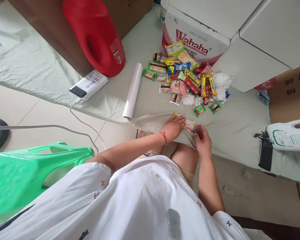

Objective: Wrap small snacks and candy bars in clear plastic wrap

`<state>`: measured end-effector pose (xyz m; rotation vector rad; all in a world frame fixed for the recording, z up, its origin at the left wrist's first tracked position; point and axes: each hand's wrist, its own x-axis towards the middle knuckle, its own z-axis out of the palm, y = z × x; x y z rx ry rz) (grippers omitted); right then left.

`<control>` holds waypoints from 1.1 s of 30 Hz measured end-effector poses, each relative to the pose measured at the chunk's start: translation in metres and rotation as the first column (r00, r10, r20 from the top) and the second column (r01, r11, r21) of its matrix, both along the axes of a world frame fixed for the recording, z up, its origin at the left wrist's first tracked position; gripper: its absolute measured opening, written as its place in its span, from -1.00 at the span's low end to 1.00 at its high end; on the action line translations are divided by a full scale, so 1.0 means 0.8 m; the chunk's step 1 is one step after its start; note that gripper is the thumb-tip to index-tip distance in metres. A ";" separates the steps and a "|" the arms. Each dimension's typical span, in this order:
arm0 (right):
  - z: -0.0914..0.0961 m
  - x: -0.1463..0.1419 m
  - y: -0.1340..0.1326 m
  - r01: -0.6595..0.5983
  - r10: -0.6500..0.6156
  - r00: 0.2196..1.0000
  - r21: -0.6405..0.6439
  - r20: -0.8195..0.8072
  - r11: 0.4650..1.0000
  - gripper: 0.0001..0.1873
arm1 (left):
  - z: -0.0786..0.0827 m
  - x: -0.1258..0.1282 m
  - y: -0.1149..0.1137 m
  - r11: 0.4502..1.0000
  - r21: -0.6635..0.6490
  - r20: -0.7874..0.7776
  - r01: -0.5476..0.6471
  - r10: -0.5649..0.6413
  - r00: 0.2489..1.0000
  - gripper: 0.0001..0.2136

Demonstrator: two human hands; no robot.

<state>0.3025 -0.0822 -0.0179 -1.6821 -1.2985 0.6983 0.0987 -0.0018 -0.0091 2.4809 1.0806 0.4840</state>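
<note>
Fingers [180, 120] of left hand [173, 127] and right hand [203, 140] pinch a snack packet [190, 125] (label mostly hidden).

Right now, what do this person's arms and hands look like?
Both arms are bare below short white sleeves dotted with small coloured motifs. The left hand has a red string bracelet at its wrist; the right hand shows no jewellery.

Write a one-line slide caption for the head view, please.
Left hand and right hand grip a snack packet near a pile of wrapped snacks on pale cloth beside a Wahaha carton.
</note>
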 end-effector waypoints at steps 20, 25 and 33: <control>0.068 -0.046 0.047 -0.155 0.231 0.933 0.270 -0.277 0.950 -0.23 | 0.037 -0.009 -0.006 0.899 -0.431 0.698 0.074 0.280 0.659 -0.68; 0.048 -0.065 0.026 -0.123 0.180 0.918 0.178 -0.354 0.976 -0.33 | 0.052 0.017 -0.006 0.524 -0.755 0.612 0.394 0.779 0.138 -0.73; 0.023 -0.078 0.011 -0.009 0.019 0.929 0.030 -0.369 1.000 -0.53 | 0.071 0.004 -0.001 0.465 -0.802 0.555 0.375 0.813 0.176 -0.85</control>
